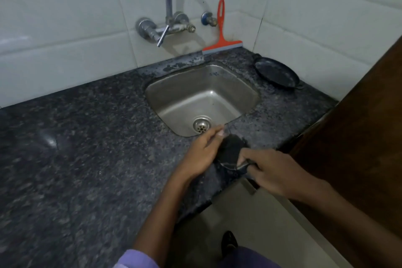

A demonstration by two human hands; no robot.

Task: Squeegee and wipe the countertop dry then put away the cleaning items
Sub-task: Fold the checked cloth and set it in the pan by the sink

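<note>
**Both hands on a dark cloth at the counter's front edge**

Nearest the camera, a purple sleeve (136,259) shows at the bottom of the view, with pale floor (250,220) below the counter's edge. The countertop (82,148) is dark speckled stone. At its front edge, just in front of the sink, lies a dark cloth (230,152), bunched up and hard to tell apart from the stone.

The left hand (200,154) lies on the cloth's left side, its fingers stretched forward towards the sink rim and touching the cloth. The right hand (276,169) pinches the cloth's near right corner between thumb and curled fingers.

Beyond the hands sits the steel sink (180,91), set into the counter, with a round drain (201,126) near its front. To the right of the sink, a black pan (276,74) rests on the counter near the wall.

At the back, an orange squeegee (220,35) stands on the counter leaning against the white tiled wall (65,28), blade down and handle up, just right of the tap (174,6) mounted on the wall.
</note>
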